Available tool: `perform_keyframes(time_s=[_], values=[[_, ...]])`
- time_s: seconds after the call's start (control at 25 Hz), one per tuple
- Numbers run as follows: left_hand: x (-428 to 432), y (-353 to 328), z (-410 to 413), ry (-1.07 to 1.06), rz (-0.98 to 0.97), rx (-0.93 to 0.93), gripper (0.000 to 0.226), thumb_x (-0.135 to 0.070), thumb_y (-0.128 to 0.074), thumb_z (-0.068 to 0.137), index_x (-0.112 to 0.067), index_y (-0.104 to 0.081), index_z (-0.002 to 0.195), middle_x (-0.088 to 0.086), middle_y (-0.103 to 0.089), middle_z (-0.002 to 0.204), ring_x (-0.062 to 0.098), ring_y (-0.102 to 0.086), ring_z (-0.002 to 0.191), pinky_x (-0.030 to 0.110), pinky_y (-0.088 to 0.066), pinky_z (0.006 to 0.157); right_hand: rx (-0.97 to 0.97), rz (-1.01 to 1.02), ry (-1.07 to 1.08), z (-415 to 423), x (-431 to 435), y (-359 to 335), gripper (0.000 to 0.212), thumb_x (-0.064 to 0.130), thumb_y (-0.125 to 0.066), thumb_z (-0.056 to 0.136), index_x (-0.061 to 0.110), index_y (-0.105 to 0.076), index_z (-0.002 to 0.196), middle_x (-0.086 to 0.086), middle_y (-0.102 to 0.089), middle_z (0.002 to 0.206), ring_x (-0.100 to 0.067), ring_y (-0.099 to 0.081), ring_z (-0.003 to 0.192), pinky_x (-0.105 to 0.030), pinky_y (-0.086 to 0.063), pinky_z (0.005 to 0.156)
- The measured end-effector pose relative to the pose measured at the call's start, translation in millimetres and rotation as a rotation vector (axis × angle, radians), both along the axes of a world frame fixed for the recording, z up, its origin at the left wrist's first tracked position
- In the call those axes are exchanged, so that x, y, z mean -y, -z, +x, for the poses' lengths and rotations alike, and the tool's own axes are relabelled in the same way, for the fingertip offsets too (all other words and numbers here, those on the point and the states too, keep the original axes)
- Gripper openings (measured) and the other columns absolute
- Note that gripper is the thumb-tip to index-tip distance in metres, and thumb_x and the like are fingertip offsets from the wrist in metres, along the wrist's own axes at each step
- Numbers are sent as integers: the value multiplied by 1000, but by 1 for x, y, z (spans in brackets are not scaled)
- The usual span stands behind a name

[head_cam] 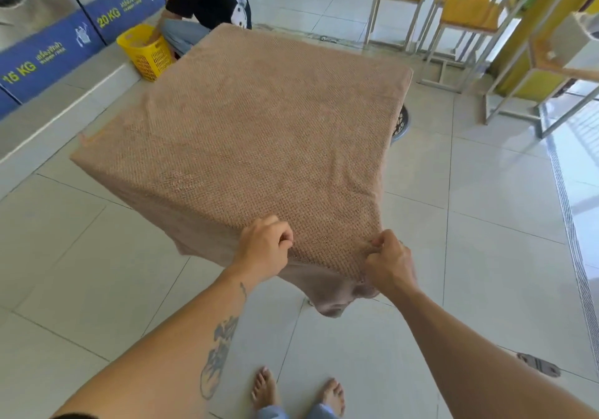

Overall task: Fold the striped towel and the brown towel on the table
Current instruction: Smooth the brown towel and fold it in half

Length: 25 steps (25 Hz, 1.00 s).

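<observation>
The brown towel [246, 133] lies spread flat over the whole table, hiding the tabletop, with its edges hanging down on the near and left sides. My left hand [264, 245] pinches the towel at the near edge. My right hand [389, 261] grips the near right corner, where the cloth bunches and droops below the table. No striped towel is in view.
A person crouches behind the table by a yellow laundry basket [146, 52]. Washing machines with blue panels [48, 55] line the left. White-framed yellow chairs [460, 13] stand at the back right. A dark basket [402, 123] peeks out under the table's right side. My bare feet [298, 392] stand on the tiled floor.
</observation>
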<state>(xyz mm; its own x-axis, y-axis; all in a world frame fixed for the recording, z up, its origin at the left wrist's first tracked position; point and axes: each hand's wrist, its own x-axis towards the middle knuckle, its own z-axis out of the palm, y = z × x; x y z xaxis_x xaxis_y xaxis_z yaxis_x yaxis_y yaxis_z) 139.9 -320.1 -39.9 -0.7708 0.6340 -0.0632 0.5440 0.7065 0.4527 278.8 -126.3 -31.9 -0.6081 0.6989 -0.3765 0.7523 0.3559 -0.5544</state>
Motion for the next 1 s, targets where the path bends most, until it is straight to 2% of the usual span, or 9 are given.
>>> perform_keyframes(time_s=[0.12,0.24,0.36,0.44,0.52,0.68,0.8,0.88,1.0], values=[[8,12,8,-28,101,32,11,-16,-61,89,-25,-64,83,-10,-56,90,16,-53,90,42,-47,84,41,-1,-26,5,-2,2,25,18,-48,81,23,-50,105,-5,-56,108,-26,-56,93,-44,-51,82],[21,17,17,-80,175,19,14,-15,-63,87,-25,-64,97,-9,-55,97,14,-51,95,39,-49,87,14,-164,-93,4,7,-3,50,26,-56,88,23,-40,135,-9,-50,126,-28,-54,111,-41,-47,85],[27,24,24,-74,46,-114,38,-21,-70,82,-28,-59,118,-5,-48,114,18,-43,109,36,-41,92,-20,-427,37,-2,18,-7,59,18,-60,89,20,-34,142,-5,-60,116,-20,-58,101,-29,-43,74],[23,23,17,-83,7,-167,30,-22,-71,81,-29,-62,109,-6,-50,109,19,-44,104,36,-36,88,5,-338,53,-7,22,0,37,15,-61,86,18,-49,122,-3,-65,100,-11,-58,82,-26,-41,59],[20,20,8,-93,10,-208,14,-17,-68,84,-28,-66,91,-9,-55,94,18,-48,90,34,-34,79,44,-224,51,-11,26,1,16,13,-60,81,17,-56,97,-5,-65,93,-13,-57,75,-28,-41,54],[31,25,9,-89,4,-201,18,-8,-65,83,-25,-60,79,-11,-58,80,17,-49,77,35,-35,71,70,-126,-111,-7,35,-5,8,7,-55,77,15,-57,77,-4,-63,78,-18,-58,69,-30,-47,52],[42,27,24,-148,58,-65,15,-16,-64,86,-26,-58,96,-11,-57,90,17,-54,85,38,-41,77,27,20,-241,2,43,-6,8,12,-50,76,20,-50,79,0,-60,82,-20,-57,71,-34,-49,57],[43,24,40,-149,84,64,21,-22,-64,89,-29,-54,107,-13,-56,98,12,-54,89,37,-42,83,-20,161,-446,10,44,-5,14,17,-53,79,24,-47,90,3,-54,97,-22,-53,85,-36,-50,70],[35,27,73,-130,78,181,14,-27,-63,90,-34,-52,96,-16,-57,93,8,-56,84,31,-44,82,20,423,-844,22,36,-4,46,16,-61,74,25,-47,118,0,-42,123,-25,-42,105,-36,-48,85]])
